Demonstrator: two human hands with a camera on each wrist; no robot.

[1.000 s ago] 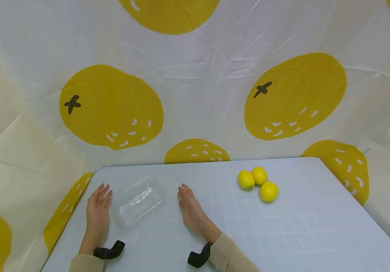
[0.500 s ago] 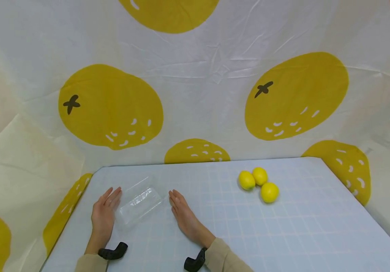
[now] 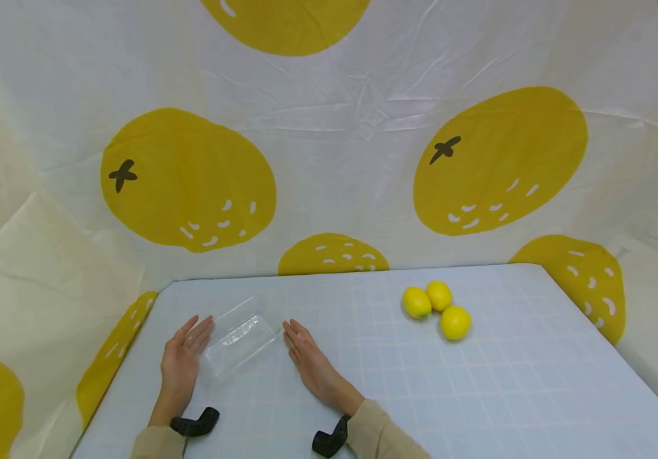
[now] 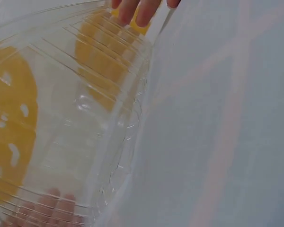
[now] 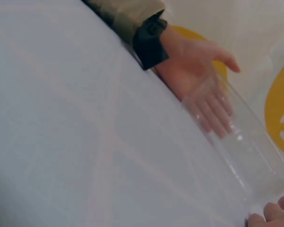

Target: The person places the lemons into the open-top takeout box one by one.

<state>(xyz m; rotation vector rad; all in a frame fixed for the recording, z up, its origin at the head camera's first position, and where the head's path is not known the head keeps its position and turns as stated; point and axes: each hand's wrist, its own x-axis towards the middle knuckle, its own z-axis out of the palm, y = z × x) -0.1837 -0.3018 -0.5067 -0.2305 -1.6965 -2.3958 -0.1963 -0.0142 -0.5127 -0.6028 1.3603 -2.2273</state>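
Observation:
A clear plastic box (image 3: 243, 338) lies slantwise on the table between the two hands; ridges show on its wall (image 4: 99, 61) in the left wrist view. My left hand (image 3: 180, 366), fingers straight, stands along its left side with the fingertips right at the rim. On the other side my right hand (image 3: 313, 363) reaches its right corner, palm turned inward, fingers extended and together. Through the clear wall, the right wrist view shows the left hand (image 5: 194, 80), palm facing the box. At that view's lower corner are right fingertips (image 5: 274, 213).
Three lemons (image 3: 454, 322) sit grouped at the back right of the table. A pale checked cloth (image 3: 478, 395) covers the tabletop. Behind and at the sides hangs a white curtain (image 3: 340, 172) printed with large yellow fruit. Each wrist wears a black mount (image 3: 196, 422).
Both hands have closed in on the plastic box: the left hand moved right, the right hand moved left. The box and the lemons have stayed in place.

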